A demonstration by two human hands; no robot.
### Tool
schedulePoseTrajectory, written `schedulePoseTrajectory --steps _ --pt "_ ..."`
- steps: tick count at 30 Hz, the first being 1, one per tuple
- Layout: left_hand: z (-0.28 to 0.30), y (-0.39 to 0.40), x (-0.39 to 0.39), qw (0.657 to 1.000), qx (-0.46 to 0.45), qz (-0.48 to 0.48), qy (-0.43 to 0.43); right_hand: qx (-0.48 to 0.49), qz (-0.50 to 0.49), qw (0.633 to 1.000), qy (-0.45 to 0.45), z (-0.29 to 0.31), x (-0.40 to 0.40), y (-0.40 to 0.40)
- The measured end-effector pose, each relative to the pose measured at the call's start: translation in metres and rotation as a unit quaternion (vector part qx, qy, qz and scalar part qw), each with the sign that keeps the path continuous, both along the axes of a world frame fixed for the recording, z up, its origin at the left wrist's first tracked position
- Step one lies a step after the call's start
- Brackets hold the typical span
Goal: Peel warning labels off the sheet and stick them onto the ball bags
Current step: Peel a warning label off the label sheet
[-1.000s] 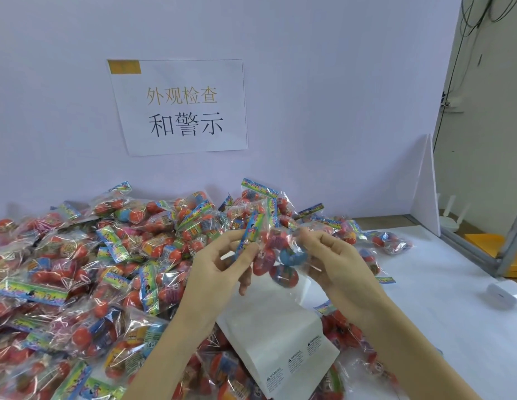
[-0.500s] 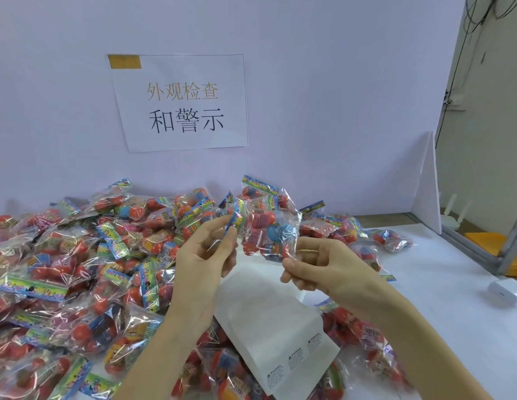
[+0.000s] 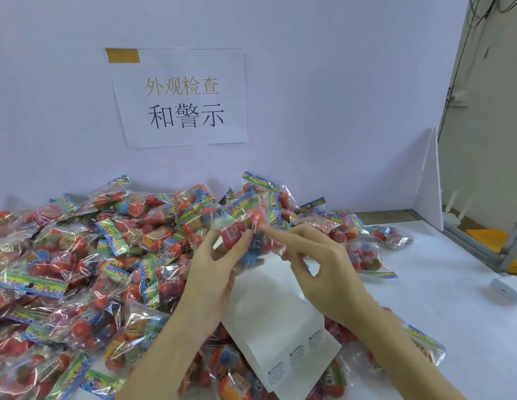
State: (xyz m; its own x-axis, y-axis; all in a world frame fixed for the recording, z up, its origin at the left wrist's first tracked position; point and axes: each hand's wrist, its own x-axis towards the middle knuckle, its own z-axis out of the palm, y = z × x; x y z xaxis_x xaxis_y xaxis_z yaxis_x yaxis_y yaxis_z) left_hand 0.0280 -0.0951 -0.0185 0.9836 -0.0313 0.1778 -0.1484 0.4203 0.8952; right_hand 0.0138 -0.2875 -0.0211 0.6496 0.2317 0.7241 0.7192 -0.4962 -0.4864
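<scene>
Heap of ball bags (image 3: 78,255) covers the bench's left. Your left hand (image 3: 214,272) grips one ball bag (image 3: 240,235), raised over the label sheet (image 3: 280,327) (three warning labels remain along its near edge). Your right hand (image 3: 315,267) pinches the bag's crinkled film. Risk, as judged: slack, wrinkled film could crease a label or trap air; keep it taut. White bench (image 3: 439,313) at right.
</scene>
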Motion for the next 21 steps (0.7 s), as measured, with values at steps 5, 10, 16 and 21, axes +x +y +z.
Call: schedulePoseTrajectory --steps 5,10,16,21 --pt "-0.004 0.001 0.003 0.999 -0.011 0.041 0.007 0.227 0.079 0.936 0.258 0.007 -0.003 0.005" --pt "0.005 0.0 -0.001 0.999 0.001 0.029 0.028 0.305 0.093 0.88 0.352 0.008 -0.003 0.002" --pt "0.01 0.012 -0.001 0.995 0.085 0.05 0.034 0.298 0.128 0.873 0.363 0.014 -0.001 -0.004" --pt "0.01 0.012 -0.002 0.992 0.117 0.049 0.012 0.301 0.064 0.903 0.299 0.012 -0.003 -0.001"
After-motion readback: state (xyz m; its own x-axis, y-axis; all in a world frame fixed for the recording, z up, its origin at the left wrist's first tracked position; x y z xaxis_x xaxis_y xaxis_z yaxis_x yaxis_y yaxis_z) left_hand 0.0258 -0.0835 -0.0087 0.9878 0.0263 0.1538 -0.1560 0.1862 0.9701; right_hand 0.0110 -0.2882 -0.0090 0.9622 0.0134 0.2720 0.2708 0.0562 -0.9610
